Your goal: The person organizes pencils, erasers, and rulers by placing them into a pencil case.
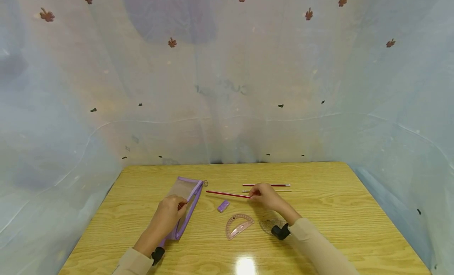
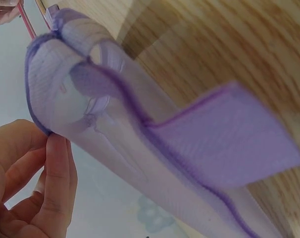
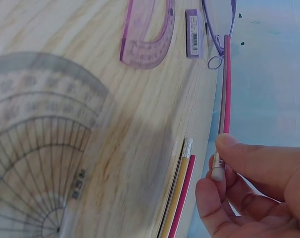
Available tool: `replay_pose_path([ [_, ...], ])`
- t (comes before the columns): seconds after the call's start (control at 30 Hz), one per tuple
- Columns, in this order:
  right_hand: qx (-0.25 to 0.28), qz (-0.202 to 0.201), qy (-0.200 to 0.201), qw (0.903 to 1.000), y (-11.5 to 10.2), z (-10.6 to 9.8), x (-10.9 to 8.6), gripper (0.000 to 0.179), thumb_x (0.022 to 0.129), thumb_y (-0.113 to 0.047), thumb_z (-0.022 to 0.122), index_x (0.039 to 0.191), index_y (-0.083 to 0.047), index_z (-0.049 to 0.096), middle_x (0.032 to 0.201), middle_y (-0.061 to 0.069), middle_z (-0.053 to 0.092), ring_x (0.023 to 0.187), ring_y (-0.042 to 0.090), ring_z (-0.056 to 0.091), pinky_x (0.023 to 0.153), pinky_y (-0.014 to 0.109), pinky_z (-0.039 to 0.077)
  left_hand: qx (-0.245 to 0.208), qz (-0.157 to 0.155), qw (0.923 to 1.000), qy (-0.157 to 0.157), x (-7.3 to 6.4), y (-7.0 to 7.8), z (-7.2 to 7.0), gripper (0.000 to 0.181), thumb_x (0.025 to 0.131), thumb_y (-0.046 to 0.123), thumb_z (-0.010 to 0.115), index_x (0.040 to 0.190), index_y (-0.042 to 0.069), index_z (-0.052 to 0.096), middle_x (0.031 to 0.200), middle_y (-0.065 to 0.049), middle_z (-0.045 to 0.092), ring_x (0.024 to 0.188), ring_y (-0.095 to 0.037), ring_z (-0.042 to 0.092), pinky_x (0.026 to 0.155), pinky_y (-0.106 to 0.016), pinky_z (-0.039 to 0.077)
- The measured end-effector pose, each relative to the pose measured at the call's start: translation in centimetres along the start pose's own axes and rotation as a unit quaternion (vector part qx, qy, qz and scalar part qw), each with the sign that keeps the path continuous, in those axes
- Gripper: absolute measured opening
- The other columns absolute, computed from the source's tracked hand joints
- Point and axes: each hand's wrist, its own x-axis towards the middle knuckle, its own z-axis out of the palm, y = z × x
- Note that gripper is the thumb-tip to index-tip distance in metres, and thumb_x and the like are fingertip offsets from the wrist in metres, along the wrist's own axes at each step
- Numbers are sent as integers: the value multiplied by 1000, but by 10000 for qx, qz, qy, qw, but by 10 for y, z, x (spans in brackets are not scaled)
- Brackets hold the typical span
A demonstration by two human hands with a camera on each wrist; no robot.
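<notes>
With its thumb and fingers, my left hand (image 1: 168, 212) pinches the upper edge of a see-through pencil case (image 1: 179, 187) with purple trim. The case's mouth gapes in the left wrist view, where a wide purple flap (image 2: 234, 139) sticks out to the side. My right hand (image 1: 267, 197) holds a red pencil (image 1: 227, 194) near its white eraser end, raised over the table. Its far end points left toward the case's zipper ring (image 1: 205, 183). Below that pencil lies a purple eraser (image 1: 223, 206) with a barcode label.
A pink protractor (image 1: 240, 228) lies front of centre on the wooden table (image 1: 319, 212). Beside it a clear round-edged protractor (image 3: 46, 94) sits partly under my right wrist. Behind the right hand lie a second red pencil (image 1: 280, 185) and a yellow pencil (image 1: 283, 191). A pale sheet hangs behind.
</notes>
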Motion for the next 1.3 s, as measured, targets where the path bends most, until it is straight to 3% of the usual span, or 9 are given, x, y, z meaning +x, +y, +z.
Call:
replay_pose_path([
  [1.03, 328, 332, 64, 9989, -12, 17, 18, 5, 89, 3, 70, 85, 4, 72, 80, 8, 68, 73, 13, 60, 66, 26, 51, -46, 40, 9999, 119, 4, 3, 0, 5, 84, -1, 78, 88, -1, 76, 76, -2, 63, 66, -10, 58, 54, -19, 49],
  [1.3, 441, 192, 38, 9988, -13, 26, 23, 5, 88, 5, 70, 83, 5, 72, 78, 9, 69, 72, 11, 60, 65, 24, 51, -79, -23, 10000, 46, 2, 2, 1, 5, 84, 0, 77, 89, 0, 76, 76, -2, 63, 66, -10, 59, 54, -19, 49],
])
